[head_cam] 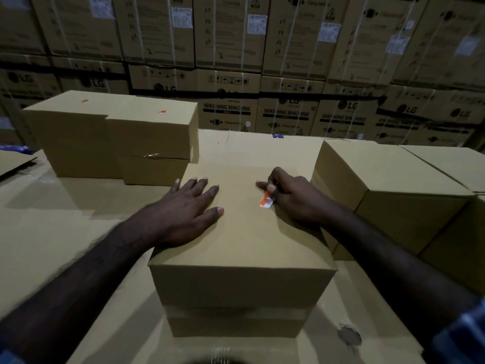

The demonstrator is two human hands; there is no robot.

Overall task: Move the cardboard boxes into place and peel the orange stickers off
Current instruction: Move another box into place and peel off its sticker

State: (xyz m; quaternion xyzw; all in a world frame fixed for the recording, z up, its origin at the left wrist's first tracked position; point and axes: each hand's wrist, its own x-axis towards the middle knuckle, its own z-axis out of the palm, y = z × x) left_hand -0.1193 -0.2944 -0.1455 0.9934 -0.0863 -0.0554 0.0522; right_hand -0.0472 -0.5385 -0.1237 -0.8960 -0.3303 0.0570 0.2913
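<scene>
Flat cardboard sheet (65,232) carries centre box (241,285), left boxes (110,137), right boxes (393,185).

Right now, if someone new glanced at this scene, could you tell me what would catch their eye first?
Probably the orange sticker, bright against the dull top of the centre cardboard box, pinched by the right hand and partly lifted. The left hand presses flat on the same box top. Beyond, two more orange stickers dot the stacked boxes at the left, before a dim wall of washing machine cartons.

Sticker (266,200) on middle box (241,232), apparently.
</scene>
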